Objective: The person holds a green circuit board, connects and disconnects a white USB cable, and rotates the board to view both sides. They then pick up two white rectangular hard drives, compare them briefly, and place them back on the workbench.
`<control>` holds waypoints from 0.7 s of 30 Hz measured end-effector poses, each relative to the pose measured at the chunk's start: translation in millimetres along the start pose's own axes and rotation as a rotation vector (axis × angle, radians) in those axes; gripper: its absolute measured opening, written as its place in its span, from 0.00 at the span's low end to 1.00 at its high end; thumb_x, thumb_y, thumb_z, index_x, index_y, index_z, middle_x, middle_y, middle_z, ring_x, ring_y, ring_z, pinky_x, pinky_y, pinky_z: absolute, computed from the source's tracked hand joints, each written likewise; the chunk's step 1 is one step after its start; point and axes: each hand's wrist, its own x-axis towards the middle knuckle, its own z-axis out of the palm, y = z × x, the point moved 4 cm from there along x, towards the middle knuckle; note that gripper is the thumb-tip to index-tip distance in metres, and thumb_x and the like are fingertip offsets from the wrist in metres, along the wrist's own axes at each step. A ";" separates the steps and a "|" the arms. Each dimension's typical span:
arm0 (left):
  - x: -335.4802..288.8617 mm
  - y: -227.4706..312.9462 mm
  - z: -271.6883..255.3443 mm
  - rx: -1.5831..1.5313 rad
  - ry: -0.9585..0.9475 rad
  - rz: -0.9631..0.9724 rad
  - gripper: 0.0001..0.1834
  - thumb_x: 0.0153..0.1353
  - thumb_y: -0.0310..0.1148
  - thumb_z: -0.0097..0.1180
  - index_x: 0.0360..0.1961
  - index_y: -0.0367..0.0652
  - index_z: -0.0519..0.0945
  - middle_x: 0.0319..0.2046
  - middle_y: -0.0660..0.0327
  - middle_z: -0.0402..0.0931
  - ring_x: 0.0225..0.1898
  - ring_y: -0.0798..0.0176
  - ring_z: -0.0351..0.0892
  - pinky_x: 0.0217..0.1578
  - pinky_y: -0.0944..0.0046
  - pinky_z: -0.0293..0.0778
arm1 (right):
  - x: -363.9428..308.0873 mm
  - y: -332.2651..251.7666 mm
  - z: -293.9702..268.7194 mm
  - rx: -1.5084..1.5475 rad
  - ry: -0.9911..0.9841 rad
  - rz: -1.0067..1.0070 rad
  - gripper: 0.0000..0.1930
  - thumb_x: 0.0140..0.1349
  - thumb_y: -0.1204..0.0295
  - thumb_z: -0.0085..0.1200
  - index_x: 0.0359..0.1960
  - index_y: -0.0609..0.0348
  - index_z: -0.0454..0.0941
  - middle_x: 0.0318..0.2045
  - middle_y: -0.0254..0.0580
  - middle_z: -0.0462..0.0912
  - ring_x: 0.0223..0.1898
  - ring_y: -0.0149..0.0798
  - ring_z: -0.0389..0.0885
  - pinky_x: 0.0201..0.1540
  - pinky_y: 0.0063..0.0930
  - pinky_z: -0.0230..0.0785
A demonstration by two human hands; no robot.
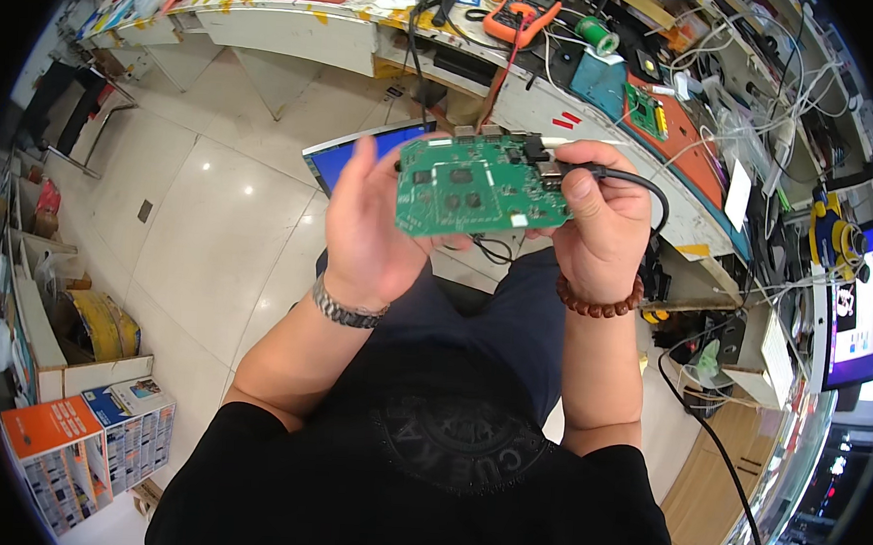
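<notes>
Green rectangular circuit board [485,191] held above lap [529,297], black flexible cable [653,188] at right edge; connection apparently being handled. Edge pinched in closed right hand [605,217]; left hand [371,235] loosely open, partly behind board, contact unclear. Next, steady bracing of board probably called for.

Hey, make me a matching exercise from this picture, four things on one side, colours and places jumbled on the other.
1. Beaded bracelet
2. Metal wristband
3. Electrical meter
4. Larger circuit board

A. Green, in the right hand
B. Silver
C. Brown
D. Orange, on the workbench

Pairs: 1-C, 2-B, 3-D, 4-A
</notes>
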 end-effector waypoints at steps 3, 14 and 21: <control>-8.5 5.8 17.5 0.763 0.056 0.559 0.49 0.76 0.69 0.44 0.75 0.32 0.65 0.71 0.43 0.71 0.69 0.46 0.76 0.66 0.48 0.75 | 2.1 -2.0 1.5 0.047 0.056 0.004 0.12 0.73 0.72 0.65 0.51 0.68 0.82 0.31 0.43 0.86 0.22 0.33 0.82 0.25 0.32 0.79; -12.9 4.8 42.6 0.982 -0.062 0.551 0.43 0.72 0.52 0.65 0.71 0.24 0.68 0.73 0.40 0.68 0.73 0.50 0.71 0.73 0.51 0.67 | -9.0 -18.4 0.4 -0.009 0.037 -0.029 0.14 0.78 0.66 0.60 0.52 0.66 0.79 0.26 0.42 0.83 0.20 0.33 0.77 0.22 0.31 0.73; -16.1 5.2 48.1 1.000 -0.062 0.561 0.44 0.72 0.53 0.66 0.71 0.25 0.68 0.73 0.40 0.67 0.73 0.49 0.70 0.73 0.50 0.65 | -13.3 -20.2 -0.7 -0.006 0.041 -0.032 0.15 0.77 0.65 0.61 0.53 0.67 0.79 0.26 0.42 0.83 0.20 0.33 0.77 0.21 0.31 0.73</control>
